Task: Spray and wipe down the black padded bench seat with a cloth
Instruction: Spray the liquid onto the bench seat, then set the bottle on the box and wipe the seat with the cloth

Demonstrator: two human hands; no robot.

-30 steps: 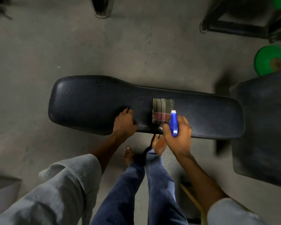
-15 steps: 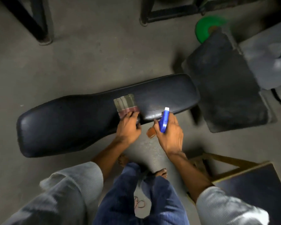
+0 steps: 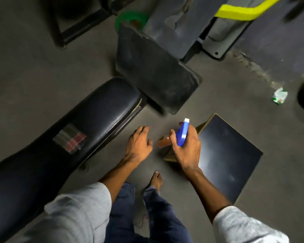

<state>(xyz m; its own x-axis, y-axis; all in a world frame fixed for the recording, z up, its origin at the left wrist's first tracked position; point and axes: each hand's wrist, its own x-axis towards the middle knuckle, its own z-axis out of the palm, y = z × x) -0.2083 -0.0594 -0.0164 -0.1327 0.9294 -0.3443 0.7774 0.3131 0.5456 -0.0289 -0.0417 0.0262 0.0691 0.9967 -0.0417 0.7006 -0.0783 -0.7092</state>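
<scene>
While the right hand wraps the light blue-headed spray bottle and the left hand hangs spread and empty, the folded striped cloth, likely limp, lies on the black padded bench seat to its left, best pinched at an edge.

Grey concrete floor, worn and dusty, with a pale scuffed streak at far right. Black padded counter running diagonally from near left toward centre, glossy, stitched edge showing at its far end. Folded cloth, striped grey and red, lying flat on the counter top, mid-length. Crumpled green-and-white wrapper on the floor at right. Dark square board on a wooden frame standing on the floor, near right. Bare foot planted on the floor, near centre.
</scene>
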